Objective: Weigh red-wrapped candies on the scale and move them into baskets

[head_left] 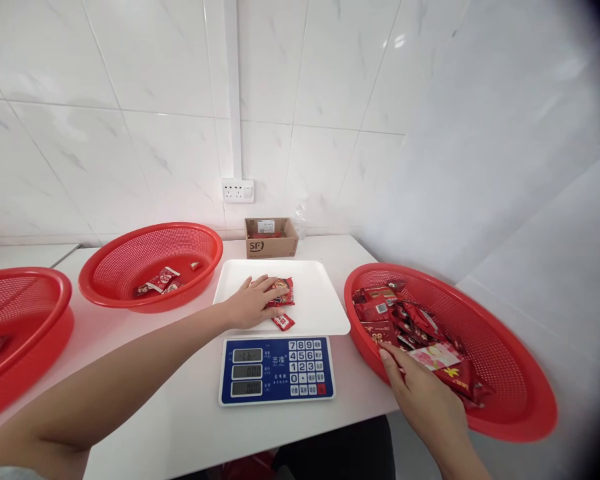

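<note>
My left hand [250, 305], palm down, fingers apart over red packets [287, 291], my right hand [430, 400] at red basket [539, 412], grip unclear

The white tray [325, 293] is open from above on its right side. The right basket's rim [349, 303] stands between it and the packets [420, 323]; a carton [271, 248] stands behind.

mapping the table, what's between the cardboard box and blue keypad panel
In the head view, the white tray, with red packets at the left hand.
</note>
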### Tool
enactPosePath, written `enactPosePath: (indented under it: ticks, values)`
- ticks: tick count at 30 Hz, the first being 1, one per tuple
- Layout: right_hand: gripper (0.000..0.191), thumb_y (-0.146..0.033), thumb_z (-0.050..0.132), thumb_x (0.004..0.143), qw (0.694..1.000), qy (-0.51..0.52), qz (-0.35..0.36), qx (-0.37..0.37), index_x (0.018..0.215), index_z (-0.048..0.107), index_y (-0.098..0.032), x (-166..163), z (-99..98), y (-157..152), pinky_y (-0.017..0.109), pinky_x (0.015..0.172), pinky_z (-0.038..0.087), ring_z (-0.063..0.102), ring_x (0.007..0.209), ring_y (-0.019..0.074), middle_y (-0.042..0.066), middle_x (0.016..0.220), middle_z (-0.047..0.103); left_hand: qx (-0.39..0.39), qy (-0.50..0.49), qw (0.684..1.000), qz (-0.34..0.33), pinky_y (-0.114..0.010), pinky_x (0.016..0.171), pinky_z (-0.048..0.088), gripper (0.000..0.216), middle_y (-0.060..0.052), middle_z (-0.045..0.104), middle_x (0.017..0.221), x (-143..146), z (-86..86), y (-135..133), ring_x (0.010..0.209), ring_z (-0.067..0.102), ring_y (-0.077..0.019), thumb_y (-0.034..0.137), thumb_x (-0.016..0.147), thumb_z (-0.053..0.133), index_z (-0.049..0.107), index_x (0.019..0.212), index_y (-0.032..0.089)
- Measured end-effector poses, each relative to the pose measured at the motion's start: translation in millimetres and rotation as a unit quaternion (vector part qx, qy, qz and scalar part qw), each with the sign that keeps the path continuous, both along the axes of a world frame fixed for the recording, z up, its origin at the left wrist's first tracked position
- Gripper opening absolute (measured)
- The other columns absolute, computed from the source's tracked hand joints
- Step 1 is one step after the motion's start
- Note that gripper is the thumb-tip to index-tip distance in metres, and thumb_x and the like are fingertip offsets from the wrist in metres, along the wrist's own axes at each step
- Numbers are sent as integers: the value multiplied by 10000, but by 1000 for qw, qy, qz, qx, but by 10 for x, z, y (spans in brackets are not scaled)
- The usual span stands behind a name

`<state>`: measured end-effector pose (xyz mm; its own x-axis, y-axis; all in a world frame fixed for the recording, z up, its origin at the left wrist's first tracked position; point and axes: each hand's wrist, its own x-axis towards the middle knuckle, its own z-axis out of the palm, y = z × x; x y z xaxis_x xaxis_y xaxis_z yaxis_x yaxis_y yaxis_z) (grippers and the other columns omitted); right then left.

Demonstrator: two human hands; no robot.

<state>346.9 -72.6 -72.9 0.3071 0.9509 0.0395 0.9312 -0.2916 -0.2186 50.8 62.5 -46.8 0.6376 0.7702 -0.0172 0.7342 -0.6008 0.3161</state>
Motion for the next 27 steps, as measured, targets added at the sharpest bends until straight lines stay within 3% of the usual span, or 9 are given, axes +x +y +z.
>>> enactPosePath:
  ticks: [3, 6, 9, 13, 20, 27]
  values:
    - [496, -488, 227, 892, 1000, -6, 2, 6, 1179, 584, -299, 6, -10, -1, 345, 647, 481, 656, 897, 256, 58, 1135, 662, -3, -29, 999, 17, -475, 1071, 178, 406, -30, 427, 1373, 23, 45, 50, 1302, 303, -246, 463, 908, 309, 489, 1247, 333]
    - [496, -487, 228, 892, 1000, -3, 1, 9, 1176, 587, -296, 9, -17, 4, 338, 638, 480, 652, 913, 257, 57, 1146, 657, -5, -40, 998, 48, -425, 1059, 221, 391, -64, 481, 1322, 87, 68, 128, 1265, 354, -234, 373, 907, 322, 502, 1237, 264]
    - [501, -485, 217, 893, 1000, 1, -4, -9, 1200, 571, -307, -2, -2, 9, 362, 656, 484, 645, 934, 267, 51, 1164, 648, -16, -42, 995, 92, -459, 1025, 264, 512, -129, 474, 1327, 147, 89, 216, 1269, 348, -304, 406, 832, 461, 438, 1297, 195]
    - [523, -501, 193, 891, 999, 8, -11, -35, 1221, 551, -309, -30, 45, 6, 403, 717, 485, 626, 991, 280, 39, 1220, 614, -38, -74, 990, 117, -388, 910, 403, 626, -144, 554, 1203, 193, 155, 291, 1096, 521, -316, 405, 688, 638, 502, 1249, 162]
    - [515, -487, 198, 892, 1000, -3, -8, -29, 1215, 559, -313, -18, 31, 5, 387, 705, 492, 643, 954, 272, 40, 1209, 622, -34, -220, 964, 143, -337, 883, 426, 306, -68, 613, 1037, 230, 302, 260, 985, 575, -250, 265, 696, 626, 647, 993, 193]
    - [505, -496, 215, 892, 1000, -11, -7, -9, 1177, 586, -307, -8, -9, 9, 354, 655, 492, 656, 909, 263, 48, 1153, 654, -129, -343, 917, 159, -288, 694, 498, 227, -27, 684, 871, 152, 279, 299, 804, 644, -179, 340, 743, 612, 547, 903, 191]
